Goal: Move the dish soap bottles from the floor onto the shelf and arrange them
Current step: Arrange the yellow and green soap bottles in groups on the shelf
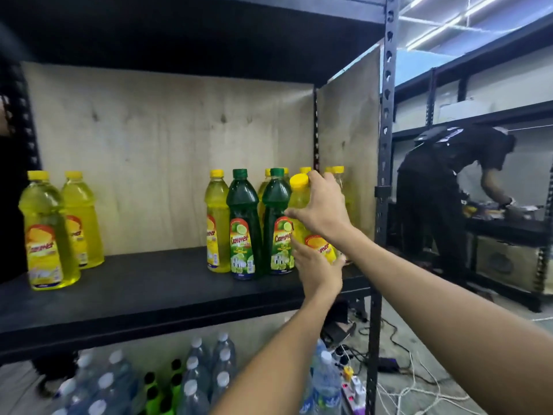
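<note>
While gripping a tilted yellow bottle [300, 205], the right hand [324, 205] is clasping its shoulder, the left hand [317, 269] cupping its base. Green bottles [243, 226] are crowding it leftward on the shelf [143, 289].

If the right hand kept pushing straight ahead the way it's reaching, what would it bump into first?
The right hand already grips a yellow dish soap bottle, tilted. Pushed onward, bottle and hand would probably first meet the yellow bottles behind it, then the plywood side panel. Depth is hard to judge.

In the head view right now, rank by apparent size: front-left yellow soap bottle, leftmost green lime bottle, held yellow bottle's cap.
1. Front-left yellow soap bottle, though nearness inflates it.
2. Leftmost green lime bottle.
3. Held yellow bottle's cap.
</note>
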`<state>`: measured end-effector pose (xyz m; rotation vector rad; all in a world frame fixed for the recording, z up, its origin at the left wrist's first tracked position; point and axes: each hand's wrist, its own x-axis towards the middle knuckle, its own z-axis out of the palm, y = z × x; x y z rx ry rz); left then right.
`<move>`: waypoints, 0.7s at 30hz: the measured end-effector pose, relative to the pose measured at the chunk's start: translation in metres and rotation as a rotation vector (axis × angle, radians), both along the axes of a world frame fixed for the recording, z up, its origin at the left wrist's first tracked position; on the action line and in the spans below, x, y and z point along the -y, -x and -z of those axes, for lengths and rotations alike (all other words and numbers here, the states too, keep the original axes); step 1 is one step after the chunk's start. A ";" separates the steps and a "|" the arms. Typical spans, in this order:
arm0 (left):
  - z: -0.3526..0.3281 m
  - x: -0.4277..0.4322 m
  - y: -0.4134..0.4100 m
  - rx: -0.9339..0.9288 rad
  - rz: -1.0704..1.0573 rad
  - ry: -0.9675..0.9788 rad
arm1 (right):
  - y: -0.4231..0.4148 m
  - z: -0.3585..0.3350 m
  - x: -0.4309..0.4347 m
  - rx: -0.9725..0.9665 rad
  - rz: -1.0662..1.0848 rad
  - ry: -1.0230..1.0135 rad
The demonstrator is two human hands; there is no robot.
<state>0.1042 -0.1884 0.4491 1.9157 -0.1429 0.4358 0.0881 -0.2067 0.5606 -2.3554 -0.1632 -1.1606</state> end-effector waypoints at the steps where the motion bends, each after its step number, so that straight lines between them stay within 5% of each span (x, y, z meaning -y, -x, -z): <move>1: -0.004 -0.002 0.006 -0.035 -0.029 0.008 | 0.006 0.002 -0.007 0.011 -0.016 0.035; 8: -0.023 -0.085 0.023 0.001 -0.240 -0.045 | 0.029 -0.013 -0.082 0.092 -0.107 0.065; 15: -0.039 -0.268 0.012 0.138 -0.366 -0.266 | 0.000 -0.042 -0.217 0.042 -0.289 -0.099; 21: -0.038 -0.413 -0.003 0.064 -0.486 -0.319 | -0.024 -0.039 -0.351 -0.049 -0.450 -0.166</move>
